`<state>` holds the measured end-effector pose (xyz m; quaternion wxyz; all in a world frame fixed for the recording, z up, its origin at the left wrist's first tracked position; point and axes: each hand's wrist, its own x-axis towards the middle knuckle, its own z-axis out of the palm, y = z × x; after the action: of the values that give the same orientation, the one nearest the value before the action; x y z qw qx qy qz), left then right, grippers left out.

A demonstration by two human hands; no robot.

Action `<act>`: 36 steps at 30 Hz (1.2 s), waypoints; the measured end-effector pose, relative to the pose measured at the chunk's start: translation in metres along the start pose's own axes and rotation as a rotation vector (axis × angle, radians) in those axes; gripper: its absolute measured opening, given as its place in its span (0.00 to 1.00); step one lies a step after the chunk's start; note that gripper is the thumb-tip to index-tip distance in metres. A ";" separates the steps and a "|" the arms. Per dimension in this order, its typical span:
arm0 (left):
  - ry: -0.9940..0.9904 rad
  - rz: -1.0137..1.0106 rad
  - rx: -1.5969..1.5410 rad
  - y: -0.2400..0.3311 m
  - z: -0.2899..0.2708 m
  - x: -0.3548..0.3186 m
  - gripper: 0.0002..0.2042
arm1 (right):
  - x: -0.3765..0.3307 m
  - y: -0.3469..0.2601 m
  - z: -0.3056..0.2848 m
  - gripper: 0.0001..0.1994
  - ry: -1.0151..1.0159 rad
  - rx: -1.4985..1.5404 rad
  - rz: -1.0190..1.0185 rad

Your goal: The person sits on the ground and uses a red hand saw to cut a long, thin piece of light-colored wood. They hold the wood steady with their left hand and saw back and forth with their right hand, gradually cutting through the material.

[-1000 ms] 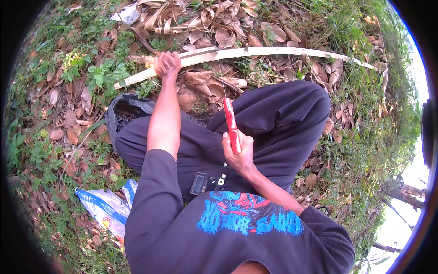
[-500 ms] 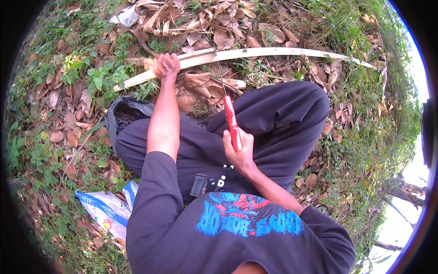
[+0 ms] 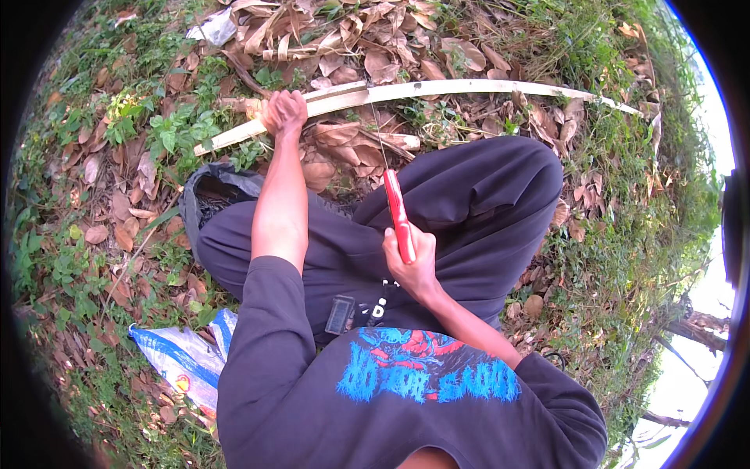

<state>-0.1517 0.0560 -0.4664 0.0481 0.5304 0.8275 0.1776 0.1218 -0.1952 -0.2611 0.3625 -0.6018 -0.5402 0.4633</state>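
Note:
A long pale strip of split bamboo or wood (image 3: 484,88) lies across the ground in front of my crossed legs. My left hand (image 3: 283,113) is closed around its left part. A shorter pale piece (image 3: 336,91) lies along the strip's far edge, beside that hand. In my right hand (image 3: 412,262) is the red handle of a saw (image 3: 397,205), held above my lap. The saw's thin blade runs away from me and meets the strip to the right of my left hand. The blade is seen nearly edge-on, so its teeth cannot be made out.
Dry brown leaves (image 3: 336,43) heap up beyond the strip. A dark bag-like object (image 3: 223,184) sits by my left knee, and a white and blue plastic sack (image 3: 180,359) lies at my left. Grass (image 3: 625,258) covers the right side. A scrap of pale plastic (image 3: 215,30) lies far left.
The saw and my right hand have shifted slightly toward me. My left hand keeps its hold, and the strip has barely moved.

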 end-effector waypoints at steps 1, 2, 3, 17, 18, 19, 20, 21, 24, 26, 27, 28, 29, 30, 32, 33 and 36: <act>-0.024 0.012 0.001 0.001 -0.002 0.000 0.20 | -0.007 -0.002 -0.004 0.09 -0.007 -0.004 0.001; -0.047 0.023 0.003 0.003 -0.006 -0.002 0.20 | -0.005 -0.002 -0.007 0.10 0.018 -0.002 0.024; -0.044 0.007 0.020 0.006 -0.005 -0.001 0.20 | 0.001 -0.003 -0.007 0.10 0.007 0.022 0.027; 0.059 0.055 0.039 -0.001 0.002 0.003 0.19 | 0.017 0.014 -0.008 0.11 0.078 0.042 -0.034; 0.071 0.074 0.032 -0.003 0.005 0.003 0.19 | 0.023 0.019 -0.002 0.11 0.079 0.031 -0.066; 0.125 0.100 0.009 -0.004 0.007 0.000 0.19 | 0.036 0.026 0.006 0.11 0.107 0.112 -0.059; 0.119 0.091 -0.003 0.001 0.004 0.000 0.19 | 0.047 0.020 0.011 0.11 0.107 0.131 -0.014; 0.113 0.082 -0.016 0.006 0.000 0.000 0.19 | 0.069 0.020 0.018 0.11 0.120 0.054 -0.057; 0.063 0.081 -0.028 0.002 0.002 0.004 0.18 | 0.093 0.017 0.030 0.11 0.133 -0.027 -0.056; 0.024 0.039 -0.017 0.000 0.005 0.005 0.20 | 0.085 0.017 0.029 0.10 0.113 0.009 -0.014; 0.008 0.001 0.022 0.001 0.007 -0.001 0.19 | 0.064 0.022 0.021 0.10 0.095 0.048 0.009; 0.010 -0.033 0.054 0.010 0.005 0.002 0.19 | 0.050 0.023 0.015 0.10 0.080 0.087 0.012; -0.004 -0.026 0.049 0.001 0.010 0.006 0.20 | 0.031 0.015 0.009 0.10 0.057 0.082 0.000; -0.004 0.007 -0.001 -0.010 0.015 0.007 0.20 | 0.009 0.009 0.003 0.10 0.034 0.077 0.015; -0.017 -0.019 0.000 -0.005 0.013 0.006 0.21 | 0.009 0.009 -0.001 0.10 0.027 0.040 0.029; 0.012 -0.009 0.000 -0.003 0.011 0.004 0.21 | 0.015 0.008 0.001 0.11 0.046 0.065 0.018; 0.044 0.020 -0.002 0.005 0.002 -0.002 0.21 | 0.054 0.016 0.017 0.09 0.092 0.065 0.039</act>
<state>-0.1463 0.0560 -0.4667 0.0289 0.5348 0.8227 0.1905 0.1103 -0.1458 -0.2900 0.3971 -0.6209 -0.4959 0.4593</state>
